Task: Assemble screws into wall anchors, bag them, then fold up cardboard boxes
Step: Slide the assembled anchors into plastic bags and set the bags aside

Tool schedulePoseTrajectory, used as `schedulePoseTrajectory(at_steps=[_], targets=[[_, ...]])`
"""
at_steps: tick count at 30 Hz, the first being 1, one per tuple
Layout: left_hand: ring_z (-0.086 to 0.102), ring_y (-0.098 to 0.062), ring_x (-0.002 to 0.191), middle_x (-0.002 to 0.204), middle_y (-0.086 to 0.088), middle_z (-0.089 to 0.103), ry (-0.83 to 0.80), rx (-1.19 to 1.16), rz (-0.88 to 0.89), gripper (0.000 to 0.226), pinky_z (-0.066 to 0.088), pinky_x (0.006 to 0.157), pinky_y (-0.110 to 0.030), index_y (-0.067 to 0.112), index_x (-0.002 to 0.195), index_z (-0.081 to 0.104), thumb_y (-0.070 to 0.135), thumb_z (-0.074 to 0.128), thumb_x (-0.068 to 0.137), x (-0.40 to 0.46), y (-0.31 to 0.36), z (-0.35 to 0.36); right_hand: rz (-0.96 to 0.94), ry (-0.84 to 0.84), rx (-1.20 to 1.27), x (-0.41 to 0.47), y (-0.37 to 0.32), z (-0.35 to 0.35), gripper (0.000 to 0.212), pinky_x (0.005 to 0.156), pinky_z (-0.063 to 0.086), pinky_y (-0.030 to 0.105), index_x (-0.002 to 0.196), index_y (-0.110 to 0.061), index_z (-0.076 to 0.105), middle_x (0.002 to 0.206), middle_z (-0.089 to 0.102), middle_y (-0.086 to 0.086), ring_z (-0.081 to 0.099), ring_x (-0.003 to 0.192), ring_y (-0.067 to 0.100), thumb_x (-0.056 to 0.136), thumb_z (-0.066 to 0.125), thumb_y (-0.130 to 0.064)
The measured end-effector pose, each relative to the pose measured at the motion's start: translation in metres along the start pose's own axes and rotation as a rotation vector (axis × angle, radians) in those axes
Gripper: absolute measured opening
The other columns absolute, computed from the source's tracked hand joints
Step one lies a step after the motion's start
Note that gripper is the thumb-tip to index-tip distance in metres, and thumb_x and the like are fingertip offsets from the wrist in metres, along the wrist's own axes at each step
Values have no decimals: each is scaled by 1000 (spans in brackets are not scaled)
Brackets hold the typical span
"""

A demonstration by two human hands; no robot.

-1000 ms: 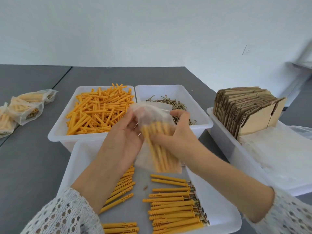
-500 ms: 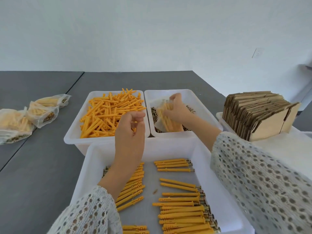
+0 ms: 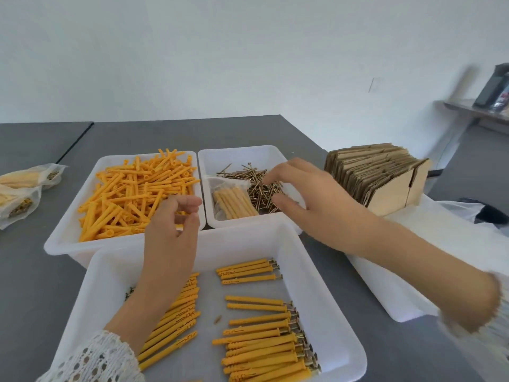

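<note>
screw bin (image 3: 275, 154): under right hand (image 3: 300, 193), loose screws (image 3: 260, 188) plus bagged anchors (image 3: 234, 202)
anchor bin (image 3: 71, 216): beyond left hand (image 3: 172, 230)
hands: both loosely curled, empty

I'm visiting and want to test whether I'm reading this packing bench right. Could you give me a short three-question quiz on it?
1. True or false: the filled bag lies in the same bin as the loose screws.
2. Which hand reaches over the screws?
A. left hand
B. right hand
C. neither
3. Fill in: the flat cardboard boxes stand on the person's ____ side.

Key
1. True; it lies at the bin's left, beside the screws.
2. B; its fingers hang above the pile, and whether they touch it cannot be told.
3. Right.
</note>
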State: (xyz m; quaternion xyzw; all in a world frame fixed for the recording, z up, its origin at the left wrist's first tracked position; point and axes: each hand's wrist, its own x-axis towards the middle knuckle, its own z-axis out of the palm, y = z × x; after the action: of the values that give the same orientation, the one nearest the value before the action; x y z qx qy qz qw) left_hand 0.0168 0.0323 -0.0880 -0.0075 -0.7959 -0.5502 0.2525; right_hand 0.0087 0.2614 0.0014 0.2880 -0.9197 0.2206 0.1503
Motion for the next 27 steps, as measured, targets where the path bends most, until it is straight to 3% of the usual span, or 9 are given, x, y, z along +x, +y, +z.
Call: schedulePoseTrajectory(at_steps=[2,6,9,14,19,22,27], targets=[[59,-2,91,103,18,62,-20,7,-10,27,38,65,-13,34,102,62,10,51,98,-2,0,2,-21,69,-48,-25,5,-28,23,91,35,12,116,-21,60,110,53,-8,48,105,7,95,50,-18],[59,-5,89,99,14,64,-48,19,-22,29,38,65,-19,37,100,62,11,50,98,-5,0,4,92,171,-198,-58,48,-67,22,86,40,31,107,-13,65,105,58,3,52,102,21,91,54,-2],[61,-8,89,97,10,65,-44,3,-42,30,39,66,-20,38,99,63,10,50,99,-5,-1,4,183,165,-277,-79,85,-85,25,79,33,24,106,-13,65,105,58,3,49,89,19,89,59,4],[61,-5,83,91,4,66,-29,-11,-55,31,45,70,-27,37,98,64,9,50,99,-4,-2,2,187,50,-298,-93,117,-84,27,88,39,33,108,-16,65,109,57,-1,48,101,23,86,67,0],[62,-6,82,88,3,66,-23,3,-76,32,45,72,-27,37,96,64,8,50,99,-3,-4,2,161,126,-298,-85,130,-77,37,89,34,31,119,-13,60,114,56,2,42,103,18,85,69,-1],[61,-4,80,88,3,66,-26,11,-73,32,44,71,-25,37,96,64,8,51,98,-3,-5,1,119,127,-341,-79,134,-75,27,86,33,35,106,-11,63,105,55,3,32,94,11,83,70,0],[60,-1,79,88,2,66,-35,33,-66,28,40,66,-22,35,96,65,10,51,98,-3,-5,3,118,113,-399,-73,133,-74,14,85,40,51,92,-11,64,98,53,5,38,92,19,83,71,-1]])
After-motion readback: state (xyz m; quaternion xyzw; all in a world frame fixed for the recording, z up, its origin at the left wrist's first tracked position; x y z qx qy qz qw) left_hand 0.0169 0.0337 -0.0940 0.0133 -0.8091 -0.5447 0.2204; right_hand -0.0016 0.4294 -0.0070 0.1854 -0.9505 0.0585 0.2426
